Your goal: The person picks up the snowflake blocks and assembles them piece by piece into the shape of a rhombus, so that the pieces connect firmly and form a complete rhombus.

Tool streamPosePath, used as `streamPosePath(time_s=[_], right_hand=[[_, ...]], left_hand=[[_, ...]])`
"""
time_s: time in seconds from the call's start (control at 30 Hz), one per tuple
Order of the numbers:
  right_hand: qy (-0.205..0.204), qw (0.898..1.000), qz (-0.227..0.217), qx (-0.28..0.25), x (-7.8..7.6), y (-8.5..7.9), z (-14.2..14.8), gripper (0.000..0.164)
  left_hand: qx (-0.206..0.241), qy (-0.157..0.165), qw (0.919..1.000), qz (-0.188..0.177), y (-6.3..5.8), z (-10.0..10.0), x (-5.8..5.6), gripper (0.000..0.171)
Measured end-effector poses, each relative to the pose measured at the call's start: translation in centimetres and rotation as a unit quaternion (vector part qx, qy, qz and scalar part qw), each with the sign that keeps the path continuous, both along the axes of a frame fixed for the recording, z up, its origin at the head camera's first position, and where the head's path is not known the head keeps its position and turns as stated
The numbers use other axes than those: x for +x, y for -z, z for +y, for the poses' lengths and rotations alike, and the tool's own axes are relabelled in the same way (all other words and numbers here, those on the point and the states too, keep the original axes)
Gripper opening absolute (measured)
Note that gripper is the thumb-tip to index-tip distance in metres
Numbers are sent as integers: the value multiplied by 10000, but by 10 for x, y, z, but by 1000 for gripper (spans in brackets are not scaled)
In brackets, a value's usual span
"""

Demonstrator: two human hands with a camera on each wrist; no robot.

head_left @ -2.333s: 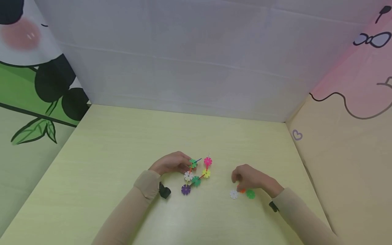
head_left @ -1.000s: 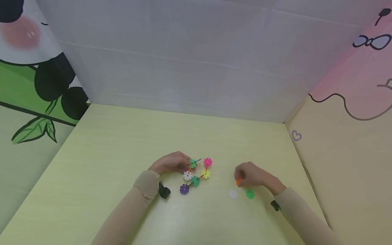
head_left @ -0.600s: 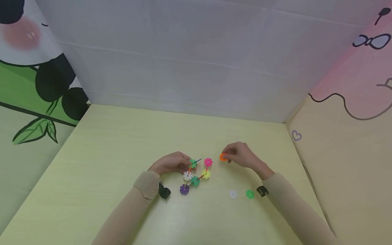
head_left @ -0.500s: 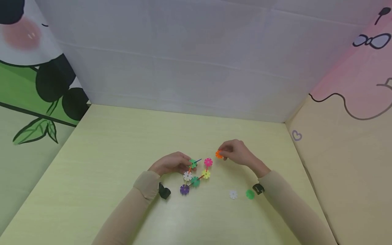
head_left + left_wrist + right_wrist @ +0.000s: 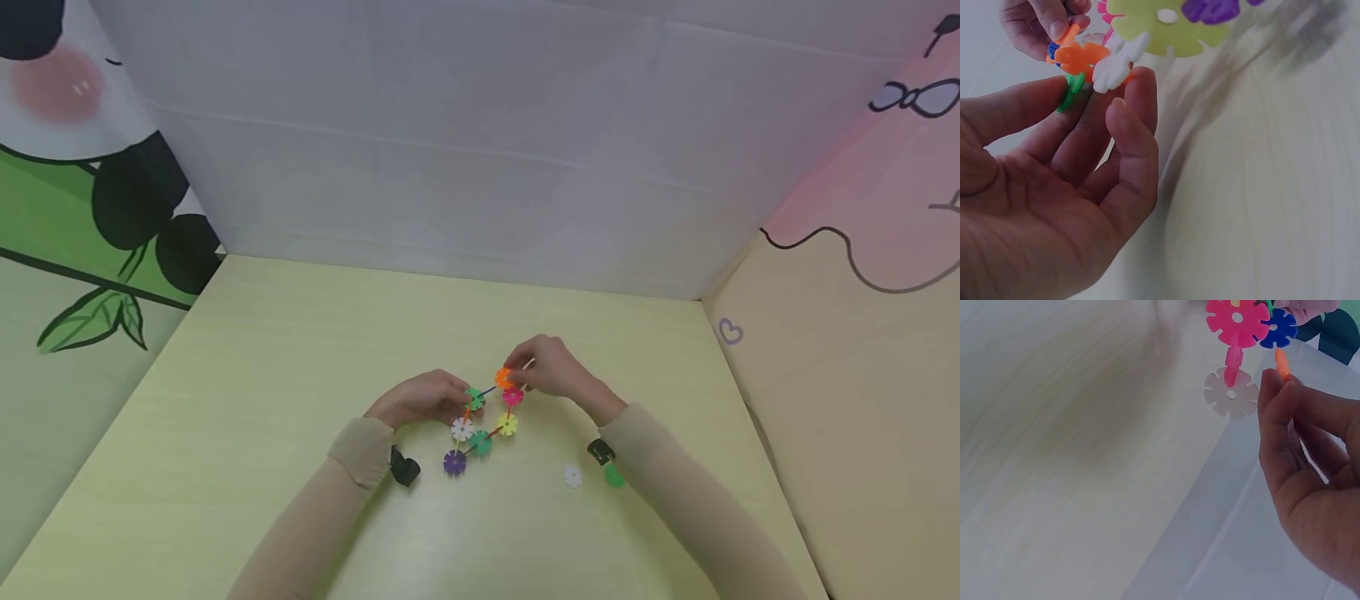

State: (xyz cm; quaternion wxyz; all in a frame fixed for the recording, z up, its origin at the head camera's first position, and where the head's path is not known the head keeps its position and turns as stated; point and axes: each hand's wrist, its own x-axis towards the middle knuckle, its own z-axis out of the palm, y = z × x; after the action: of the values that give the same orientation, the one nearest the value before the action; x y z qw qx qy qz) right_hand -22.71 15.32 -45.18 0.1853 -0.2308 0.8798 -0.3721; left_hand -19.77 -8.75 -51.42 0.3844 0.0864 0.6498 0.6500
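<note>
My left hand (image 5: 427, 397) pinches a green snowflake disc (image 5: 476, 399) at one end of a linked chain of notched plastic discs. The chain runs through a white disc (image 5: 462, 429), a purple disc (image 5: 454, 463), a teal disc (image 5: 481, 442), a yellow disc (image 5: 507, 424) and a pink disc (image 5: 513, 397), with more discs set edge-on between them. Between thumb and fingertips my right hand (image 5: 551, 367) pinches an orange disc (image 5: 504, 378). In the right wrist view the orange disc (image 5: 1282, 362) is edge-on, just below a blue disc (image 5: 1279, 328); whether they touch I cannot tell.
A loose white disc (image 5: 573, 477) and a loose green disc (image 5: 615, 476) lie on the pale table (image 5: 337, 325) at the right, near the right forearm. A plain pale backdrop (image 5: 450, 167) rises behind the table, with printed cloths at either side.
My right hand has picked up the orange disc from beside the loose discs and carried it up and left to the chain's open end. The left hand has stayed almost still.
</note>
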Motion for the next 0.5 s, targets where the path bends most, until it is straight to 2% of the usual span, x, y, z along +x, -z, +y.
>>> streamPosePath(time_s=[0.23, 0.5], right_hand=[[59, 9990, -97, 421, 1, -3, -6, 12], [111, 9988, -322, 364, 1, -4, -12, 13]], left_hand=[[7, -27, 10000, 1, -4, 0, 1, 24], [-16, -114, 9999, -40, -7, 1, 2, 20]])
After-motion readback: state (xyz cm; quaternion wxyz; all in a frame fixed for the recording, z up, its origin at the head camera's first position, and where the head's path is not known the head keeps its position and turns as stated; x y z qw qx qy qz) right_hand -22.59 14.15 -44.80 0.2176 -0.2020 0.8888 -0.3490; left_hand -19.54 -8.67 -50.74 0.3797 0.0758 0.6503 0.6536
